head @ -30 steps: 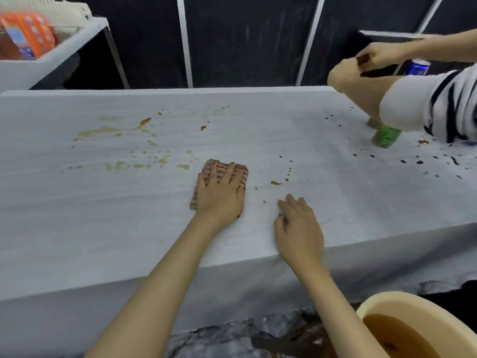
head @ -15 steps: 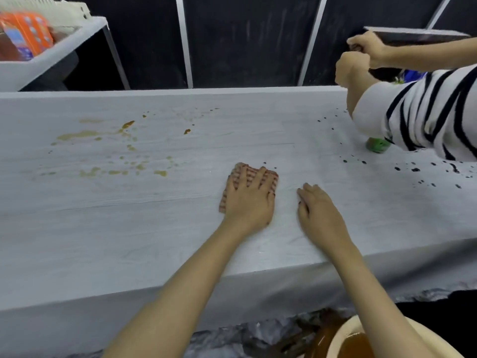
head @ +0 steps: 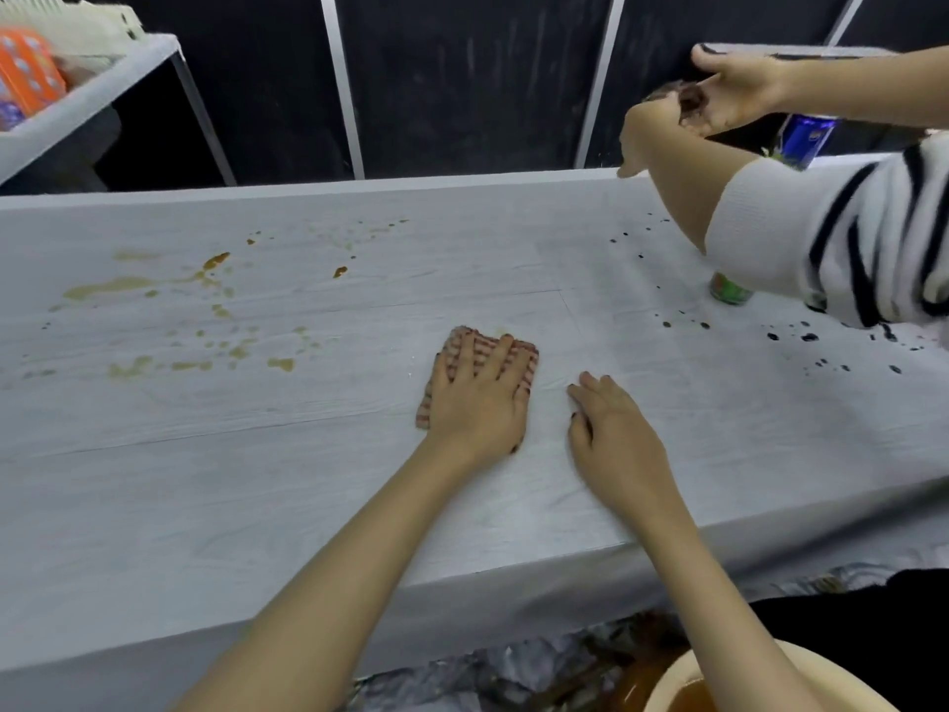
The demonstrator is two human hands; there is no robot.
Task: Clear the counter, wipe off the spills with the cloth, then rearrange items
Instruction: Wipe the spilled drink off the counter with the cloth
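Note:
A folded red-and-white striped cloth (head: 529, 354) lies on the pale grey counter (head: 257, 495). My left hand (head: 477, 398) presses flat on it with straight, spread fingers. Just to its right, my right hand (head: 613, 434) rests flat on the bare counter, a little apart from the cloth. Yellow-brown spills (head: 108, 287) spread over the counter's left part. Small dark drops (head: 809, 337) dot its right part.
Another person in a striped sleeve (head: 842, 249) reaches over the counter's right end, hands (head: 719, 95) raised. A green can (head: 729, 290) stands under that arm and a blue can (head: 803, 138) behind. A beige basin (head: 667, 691) sits below right. A white rack (head: 77, 110) stands far left.
My left hand has slid the cloth to the right across the counter, over the small drops in the middle, which are gone. My right hand has stayed beside it. The other person's hands have risen.

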